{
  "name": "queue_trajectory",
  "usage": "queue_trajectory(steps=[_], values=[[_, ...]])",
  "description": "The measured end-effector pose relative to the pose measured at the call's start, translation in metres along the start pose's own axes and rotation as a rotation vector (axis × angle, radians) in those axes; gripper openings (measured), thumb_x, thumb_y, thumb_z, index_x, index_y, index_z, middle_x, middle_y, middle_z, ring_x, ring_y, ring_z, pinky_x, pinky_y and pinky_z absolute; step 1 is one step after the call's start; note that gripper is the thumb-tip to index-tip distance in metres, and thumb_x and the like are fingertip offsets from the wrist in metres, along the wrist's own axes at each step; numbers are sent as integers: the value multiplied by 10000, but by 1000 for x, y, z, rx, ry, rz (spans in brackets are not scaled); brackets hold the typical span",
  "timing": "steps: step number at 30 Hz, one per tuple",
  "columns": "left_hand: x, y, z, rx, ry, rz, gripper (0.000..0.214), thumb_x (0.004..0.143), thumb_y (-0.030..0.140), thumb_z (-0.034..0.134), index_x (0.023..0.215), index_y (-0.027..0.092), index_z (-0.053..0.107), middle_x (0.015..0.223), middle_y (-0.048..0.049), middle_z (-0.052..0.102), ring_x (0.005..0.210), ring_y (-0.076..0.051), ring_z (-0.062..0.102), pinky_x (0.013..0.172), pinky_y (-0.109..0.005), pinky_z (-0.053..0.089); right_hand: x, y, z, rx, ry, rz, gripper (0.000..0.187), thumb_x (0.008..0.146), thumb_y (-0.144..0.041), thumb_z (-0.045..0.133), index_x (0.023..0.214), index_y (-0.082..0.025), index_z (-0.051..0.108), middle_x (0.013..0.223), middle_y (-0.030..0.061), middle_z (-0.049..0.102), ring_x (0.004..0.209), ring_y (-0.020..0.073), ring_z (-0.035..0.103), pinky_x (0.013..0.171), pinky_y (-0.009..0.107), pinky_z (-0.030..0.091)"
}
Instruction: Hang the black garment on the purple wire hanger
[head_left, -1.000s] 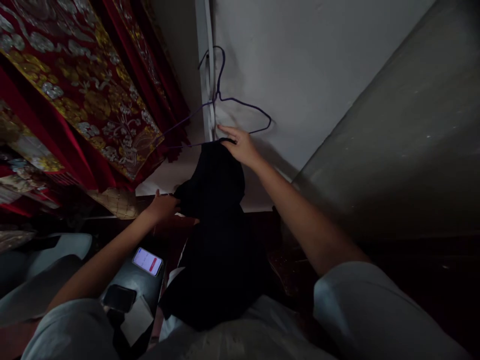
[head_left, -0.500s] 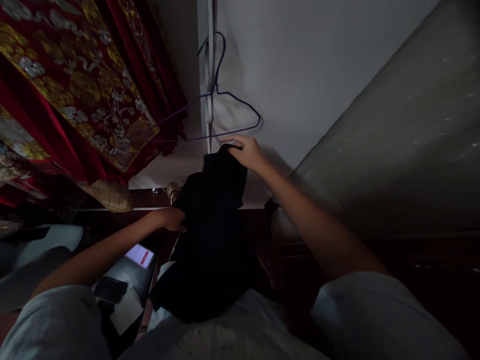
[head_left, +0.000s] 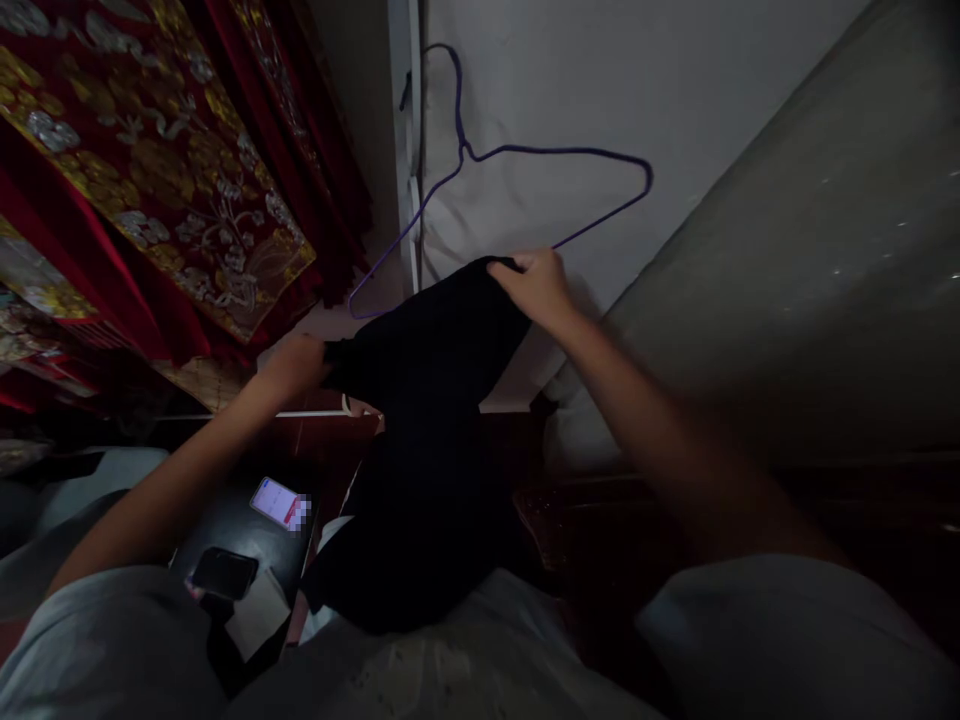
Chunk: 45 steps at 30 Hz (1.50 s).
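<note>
I hold a black garment (head_left: 427, 440) stretched between both hands in front of a white wall. My right hand (head_left: 534, 285) grips its upper right edge, fingers closed on the cloth. My left hand (head_left: 294, 362) grips the garment's left edge, lower down. Just above the garment a purple wire hanger (head_left: 517, 152) hangs by its hook beside a white strip (head_left: 406, 140) on the wall. Its lower bar runs behind the cloth near my right hand. The rest of the garment drapes down toward my lap.
Red and gold embroidered fabric (head_left: 150, 160) hangs at the left. A lit phone (head_left: 279, 501) and a dark phone (head_left: 223, 574) lie on a dark surface at the lower left. A grey slanted panel (head_left: 787, 300) fills the right side.
Both hands have raised and spread the garment wider; my right hand moved right and my left hand rose. The hanger has swung and now shows broadside, its bar reaching far to the right.
</note>
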<state>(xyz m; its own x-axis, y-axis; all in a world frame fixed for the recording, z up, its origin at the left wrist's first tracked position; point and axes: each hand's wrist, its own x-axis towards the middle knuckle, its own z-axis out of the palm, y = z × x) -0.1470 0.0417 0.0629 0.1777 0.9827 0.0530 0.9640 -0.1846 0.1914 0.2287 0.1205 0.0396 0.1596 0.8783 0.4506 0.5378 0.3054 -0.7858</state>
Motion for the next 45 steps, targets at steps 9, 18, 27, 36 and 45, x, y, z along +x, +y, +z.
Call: queue_trajectory(steps=[9, 18, 27, 36, 45], values=[[-9, 56, -45, 75, 207, 70, 381, 982, 470, 607, 1091, 116, 694, 1300, -219, 567, 1200, -440, 626, 1070, -605, 493, -19, -24, -34, -9, 1, -44, 458, 826, -242, 638, 511, -219, 307, 514, -38, 256, 503, 77, 270, 483, 281, 157], [35, 78, -53, -672, 473, 473, 534, 846, 429, 818, 1261, 151, 628, 1336, -141, 548, 1458, -409, 398, 1248, -576, 268, -42, -35, -16, 230, -81, -122, 511, 940, -553, 623, 624, -215, 405, 631, -19, 355, 586, 110, 342, 567, 271, 294], [85, 72, -51, -692, 263, 558, 420, 985, 393, 586, 1375, 237, 606, 1536, -75, 558, 1506, -315, 416, 1296, -462, 266, -47, -33, -23, 119, -121, -233, 557, 936, -720, 511, 690, -228, 425, 654, -6, 436, 632, 146, 424, 614, 299, 358], [78, 98, -51, -521, 330, 522, 396, 966, 352, 555, 1307, 175, 656, 1303, -99, 695, 1261, -291, 629, 1142, -445, 469, -51, -37, -9, -59, -82, -256, 426, 996, -554, 477, 724, -228, 522, 686, 34, 589, 674, 214, 591, 697, 364, 480], [86, 63, -78, -282, 383, 591, 222, 1014, 321, 494, 975, 206, 679, 968, -85, 704, 970, -243, 674, 982, -380, 514, -5, -33, -94, -11, 407, -306, 171, 975, -157, 532, 1002, -199, 695, 1106, 98, 723, 1120, 199, 643, 1072, 344, 433]])
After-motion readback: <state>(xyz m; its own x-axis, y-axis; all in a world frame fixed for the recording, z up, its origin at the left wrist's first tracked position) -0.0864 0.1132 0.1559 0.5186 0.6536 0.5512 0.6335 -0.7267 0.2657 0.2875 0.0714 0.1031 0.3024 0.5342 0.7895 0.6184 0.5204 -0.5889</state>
